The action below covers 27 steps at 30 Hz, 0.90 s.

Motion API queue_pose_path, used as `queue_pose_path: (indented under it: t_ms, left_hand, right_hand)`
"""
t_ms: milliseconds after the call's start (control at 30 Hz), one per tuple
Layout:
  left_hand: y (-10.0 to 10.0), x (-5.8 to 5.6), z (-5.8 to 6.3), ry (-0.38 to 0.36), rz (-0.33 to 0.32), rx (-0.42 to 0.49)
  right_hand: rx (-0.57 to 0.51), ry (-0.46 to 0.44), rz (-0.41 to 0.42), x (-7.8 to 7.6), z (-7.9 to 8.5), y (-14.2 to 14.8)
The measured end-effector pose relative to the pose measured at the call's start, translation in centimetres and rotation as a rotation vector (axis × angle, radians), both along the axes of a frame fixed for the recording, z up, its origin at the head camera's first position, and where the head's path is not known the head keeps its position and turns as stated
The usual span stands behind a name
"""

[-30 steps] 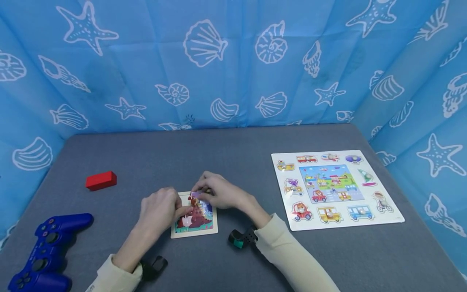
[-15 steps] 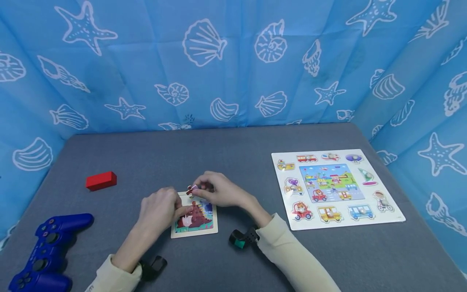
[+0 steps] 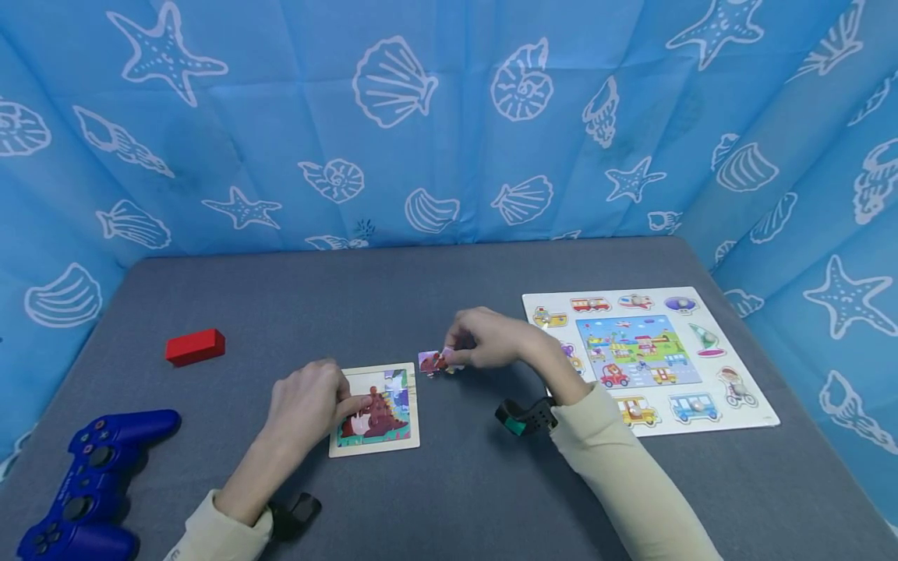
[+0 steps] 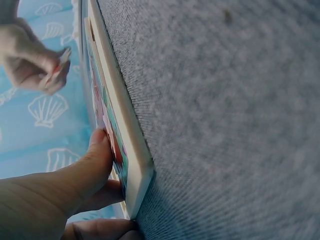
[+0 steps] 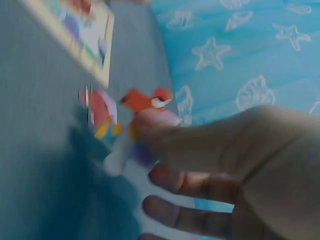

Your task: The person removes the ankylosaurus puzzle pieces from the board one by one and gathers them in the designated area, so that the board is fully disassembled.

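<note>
A small framed jigsaw puzzle (image 3: 379,428) with a red dinosaur picture lies on the table in the head view; bare wood shows along its upper part. My left hand (image 3: 309,401) grips its left side. In the left wrist view the thumb (image 4: 97,155) lies on the picture, with fingers at the frame's edge. Beyond the puzzle's upper right corner, my right hand (image 3: 487,339) pinches a puzzle piece (image 5: 137,102) showing an orange-red head with an eye. Another red and yellow piece (image 5: 102,107) appears right beside it; whether it is held too I cannot tell.
A white peg puzzle board (image 3: 550,428) with vehicle pieces lies at the right, partly behind my right wrist. A red block (image 3: 195,347) sits at the left, and a blue game controller (image 3: 91,483) lies at the front left. A blue shell-patterned curtain (image 3: 449,125) hangs behind the table.
My right hand lifted a piece from the upper part of the puzzle, then moved right, off the frame. My left hand has stayed on the puzzle's left side.
</note>
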State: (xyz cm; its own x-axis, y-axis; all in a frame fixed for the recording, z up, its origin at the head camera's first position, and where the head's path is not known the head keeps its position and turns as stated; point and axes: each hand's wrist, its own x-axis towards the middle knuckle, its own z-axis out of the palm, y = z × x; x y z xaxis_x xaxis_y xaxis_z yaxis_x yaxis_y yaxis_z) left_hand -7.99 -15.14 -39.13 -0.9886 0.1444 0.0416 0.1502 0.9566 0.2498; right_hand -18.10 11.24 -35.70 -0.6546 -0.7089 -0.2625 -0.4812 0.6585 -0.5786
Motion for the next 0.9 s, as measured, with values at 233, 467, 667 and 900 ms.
queue_pose_path:
  t_ms: [233, 467, 667, 900]
  left_hand:
    - [0.0, 0.1, -0.1, 0.003, 0.003, 0.005]
    - [0.0, 0.1, 0.0, -0.005, 0.002, 0.015]
    - [0.1, 0.2, 0.0, 0.001, 0.007, 0.012]
    - [0.2, 0.2, -0.1, -0.004, 0.015, 0.020]
  right_hand:
    - [0.122, 0.025, -0.057, -0.7, -1.0, 1.2]
    - [0.140, 0.166, -0.112, -0.2, -1.9, 1.5]
    - [0.116, 0.189, -0.123, 0.2, -2.2, 1.5]
    - [0.091, 0.188, -0.047, 0.3, -2.4, 1.3]
